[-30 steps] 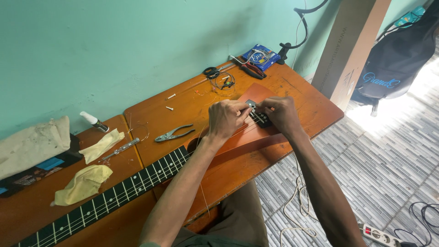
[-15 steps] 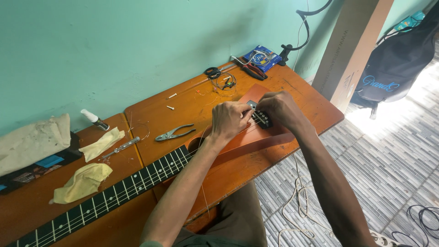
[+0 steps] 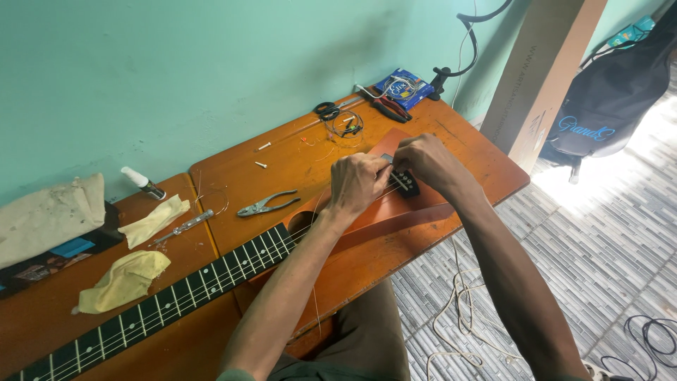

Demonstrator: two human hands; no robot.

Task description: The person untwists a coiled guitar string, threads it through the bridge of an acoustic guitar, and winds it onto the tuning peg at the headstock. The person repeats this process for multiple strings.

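- Orange-brown guitar (image 3: 395, 215) lies flat on the table (image 3: 296, 166) in front of you, and both your hands meet over its black bridge (image 3: 403, 183).
- Your left hand (image 3: 358, 182) is curled shut beside the bridge, fingertips pinched at a thin string (image 3: 310, 229) by the bridge's near end; what sits between the fingertips is too small to make out.
- Your right hand (image 3: 427, 161) is closed too, knuckles up, fingers pressing down on the far end of the bridge.
- Judging by this, you are at the step of fixing a string at the bridge: seating or tying its end.
- The next move probably calls for a steady pull along the neck (image 3: 162, 310) while the right fingers pin the string end, so it does not slip out.
- Loose pale string (image 3: 458, 310) hangs off the table edge to the tiled floor (image 3: 606, 240); keep it from snagging.
- Pliers (image 3: 266, 205) lie just left of the body, within reach of your left hand.
- A small screwdriver (image 3: 185, 226) and two yellow cloths (image 3: 123, 279) lie further left, beside the neck.
- Scissors (image 3: 326, 109), red-handled cutters (image 3: 388, 107) and a blue string packet (image 3: 403, 86) sit at the far table edge by the green wall (image 3: 211, 63).
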